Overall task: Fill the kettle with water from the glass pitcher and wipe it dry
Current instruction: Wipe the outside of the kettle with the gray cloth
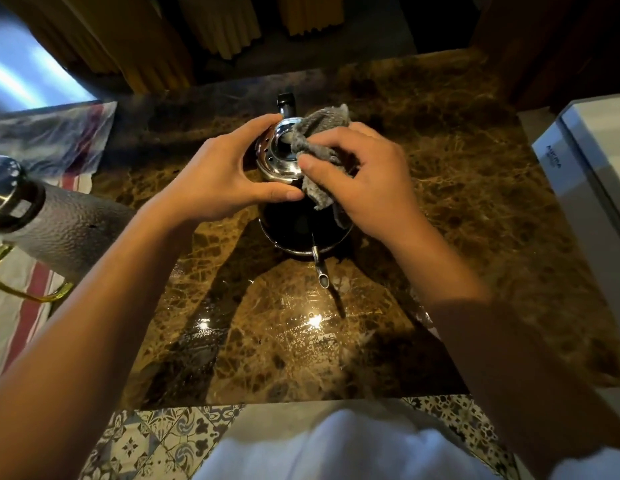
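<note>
in the head view, the only writing is on the white box (585, 168) at the right edge of the table; it has a small dark word on its top face, but the letters are too blurred to read. on the kettle and the other things you can read no label.

your left hand (225, 171) comes in from the lower left with a bare forearm. its fingers curve around the left side of the kettle (294, 202), the fingertips touch the shiny lid (277, 154) near the black knob (286, 100), and the thumb lies along the front of the lid. so this hand grips the kettle at its top.

your right hand (364, 178) comes from the lower right. the thumb and the curled fingers pinch a grey cloth (319, 133) and hold it against the right side of the lid. part of the cloth stands up above the hand, and part hangs down under the thumb over the dark body.

the kettle stands near the middle of the brown marble table (457, 202), and its thin spout (320, 271) points toward you. the table surface in front of the spout is glossy, with bright reflections.

at the left edge a grey textured pitcher (69, 226) with a metal lid and a gold handle stands on a striped cloth (31, 299). behind it lies a clear plastic bag (49, 140).
</note>
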Demonstrator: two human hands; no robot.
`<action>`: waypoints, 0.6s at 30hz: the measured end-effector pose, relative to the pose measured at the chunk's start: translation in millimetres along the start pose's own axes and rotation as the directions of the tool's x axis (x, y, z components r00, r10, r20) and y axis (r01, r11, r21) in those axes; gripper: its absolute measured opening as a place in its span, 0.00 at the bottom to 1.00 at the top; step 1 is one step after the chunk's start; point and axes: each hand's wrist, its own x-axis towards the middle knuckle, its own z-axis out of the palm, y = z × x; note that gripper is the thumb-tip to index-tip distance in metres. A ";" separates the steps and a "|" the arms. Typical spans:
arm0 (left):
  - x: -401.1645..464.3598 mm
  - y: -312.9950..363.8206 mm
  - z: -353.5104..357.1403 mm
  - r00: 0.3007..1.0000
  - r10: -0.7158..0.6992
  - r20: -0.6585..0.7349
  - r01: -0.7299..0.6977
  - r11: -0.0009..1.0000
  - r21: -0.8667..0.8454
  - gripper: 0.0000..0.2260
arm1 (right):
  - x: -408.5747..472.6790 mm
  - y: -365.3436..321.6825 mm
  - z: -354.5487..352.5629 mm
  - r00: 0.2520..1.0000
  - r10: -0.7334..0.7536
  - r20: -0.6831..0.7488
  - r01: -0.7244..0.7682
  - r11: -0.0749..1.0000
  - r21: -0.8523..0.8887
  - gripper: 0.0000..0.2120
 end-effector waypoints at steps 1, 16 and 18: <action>-0.3 -0.4 -0.8 1.000 0.001 0.005 -0.001 1.000 -0.002 0.48 | 4.2 2.5 -4.0 0.999 0.049 0.016 -0.049 0.997 0.065 0.10; 11.0 54.8 -4.9 0.979 0.129 0.156 -0.188 0.866 0.463 0.33 | -24.2 26.1 -19.7 0.967 0.247 0.061 -0.254 0.951 0.178 0.17; 14.6 56.9 -2.6 0.979 0.097 0.177 -0.171 0.865 0.471 0.32 | -34.3 31.9 -9.5 0.947 0.315 0.065 -0.321 0.936 0.142 0.20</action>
